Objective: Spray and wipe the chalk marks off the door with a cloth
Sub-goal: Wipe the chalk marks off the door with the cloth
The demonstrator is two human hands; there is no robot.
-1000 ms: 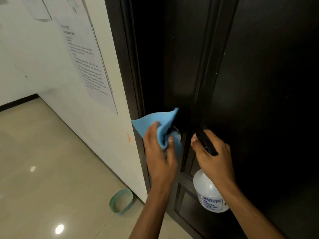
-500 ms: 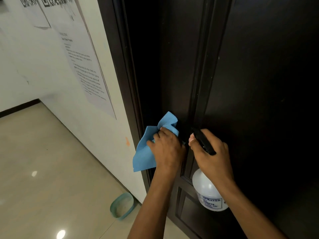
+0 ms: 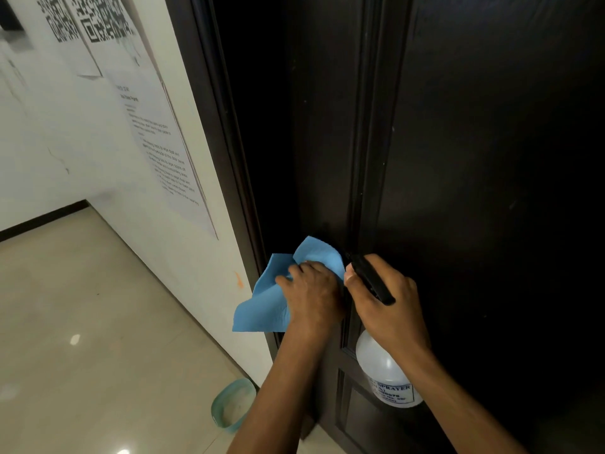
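At centre frame my left hand pressed the blue cloth against the dark door. My right hand, just beside it, gripped the upright spray bottle. Chalk marks possibly hidden.

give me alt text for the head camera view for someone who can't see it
A person's left hand presses a blue cloth against a dark door, while the right hand holds a spray bottle beside it. A teal bowl sits on the floor.
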